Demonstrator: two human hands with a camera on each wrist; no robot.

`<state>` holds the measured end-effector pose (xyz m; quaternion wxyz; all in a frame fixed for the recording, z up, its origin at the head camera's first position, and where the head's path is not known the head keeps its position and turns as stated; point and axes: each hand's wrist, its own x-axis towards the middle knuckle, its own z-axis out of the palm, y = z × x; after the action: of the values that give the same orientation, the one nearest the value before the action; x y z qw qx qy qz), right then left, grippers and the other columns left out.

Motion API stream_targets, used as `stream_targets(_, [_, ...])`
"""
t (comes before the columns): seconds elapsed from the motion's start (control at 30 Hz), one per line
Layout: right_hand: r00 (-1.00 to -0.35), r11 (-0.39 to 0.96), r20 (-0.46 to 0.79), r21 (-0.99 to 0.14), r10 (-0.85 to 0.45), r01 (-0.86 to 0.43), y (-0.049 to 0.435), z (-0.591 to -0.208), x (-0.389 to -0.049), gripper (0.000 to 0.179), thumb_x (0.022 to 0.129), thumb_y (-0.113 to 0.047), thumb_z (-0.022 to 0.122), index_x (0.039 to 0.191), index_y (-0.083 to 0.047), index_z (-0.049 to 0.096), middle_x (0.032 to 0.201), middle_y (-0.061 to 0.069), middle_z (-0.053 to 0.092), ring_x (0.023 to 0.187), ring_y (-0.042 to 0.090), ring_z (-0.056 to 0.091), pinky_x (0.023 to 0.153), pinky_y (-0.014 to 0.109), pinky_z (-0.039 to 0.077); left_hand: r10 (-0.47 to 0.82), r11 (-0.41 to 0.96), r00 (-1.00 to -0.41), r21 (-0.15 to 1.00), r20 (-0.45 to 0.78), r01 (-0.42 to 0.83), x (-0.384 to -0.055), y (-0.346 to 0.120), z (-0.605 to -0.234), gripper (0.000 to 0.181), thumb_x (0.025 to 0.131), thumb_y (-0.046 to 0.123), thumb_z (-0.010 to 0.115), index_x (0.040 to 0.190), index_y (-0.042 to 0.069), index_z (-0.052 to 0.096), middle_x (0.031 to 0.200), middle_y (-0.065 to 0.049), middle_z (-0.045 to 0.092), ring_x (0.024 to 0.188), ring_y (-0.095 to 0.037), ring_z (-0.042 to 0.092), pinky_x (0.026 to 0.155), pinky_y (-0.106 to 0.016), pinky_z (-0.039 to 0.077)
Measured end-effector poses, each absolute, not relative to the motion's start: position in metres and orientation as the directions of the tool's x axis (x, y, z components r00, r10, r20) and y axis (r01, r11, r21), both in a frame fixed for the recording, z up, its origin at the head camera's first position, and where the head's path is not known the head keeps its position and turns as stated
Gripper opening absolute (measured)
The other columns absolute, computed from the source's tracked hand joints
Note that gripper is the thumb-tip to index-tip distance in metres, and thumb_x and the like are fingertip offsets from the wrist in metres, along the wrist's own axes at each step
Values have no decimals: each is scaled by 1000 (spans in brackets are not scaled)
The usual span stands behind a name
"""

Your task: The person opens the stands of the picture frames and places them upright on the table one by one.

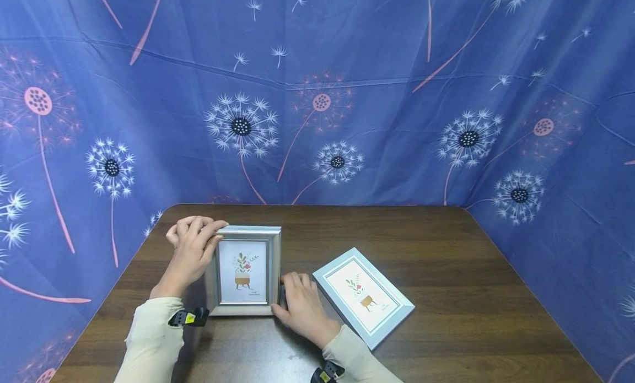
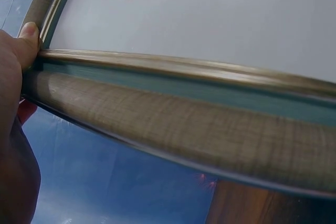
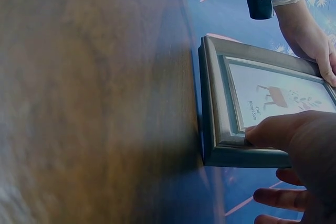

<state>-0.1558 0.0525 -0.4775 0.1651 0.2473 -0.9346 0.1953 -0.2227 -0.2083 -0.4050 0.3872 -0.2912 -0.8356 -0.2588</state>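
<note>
A grey-brown picture frame (image 1: 275, 273) with a potted-plant print stands tilted up, facing the head camera. My left hand (image 1: 190, 248) grips its upper left corner; the left wrist view shows the thumb (image 2: 30, 38) on the front of the frame (image 2: 173, 111) and the other fingers mostly hidden behind. At the lower right corner is my right hand (image 1: 305, 306). In the right wrist view its thumb (image 3: 273, 132) presses the front of the frame (image 3: 226, 111), with the fingers (image 3: 283, 198) below the side edge, some visibly apart from it.
A light blue picture frame (image 1: 397, 292) with a similar print lies flat and slanted on the brown wooden table (image 1: 471, 317), just right of my right hand. Behind the table hangs a blue dandelion-patterned cloth (image 1: 387, 124). Each wrist wears a black strap.
</note>
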Motion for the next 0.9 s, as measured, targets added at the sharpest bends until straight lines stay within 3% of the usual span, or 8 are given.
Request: stream_targets(0.9, [-812, 798, 421, -271, -405, -538, 50, -482, -152, 44, 80, -32, 79, 110, -8, 56, 101, 2, 57, 93, 20, 48, 77, 32, 38, 281, 676, -535, 231, 797, 700, -216, -217, -413, 47, 104, 41, 36, 115, 4, 64, 104, -19, 51, 103, -47, 33, 84, -68, 6])
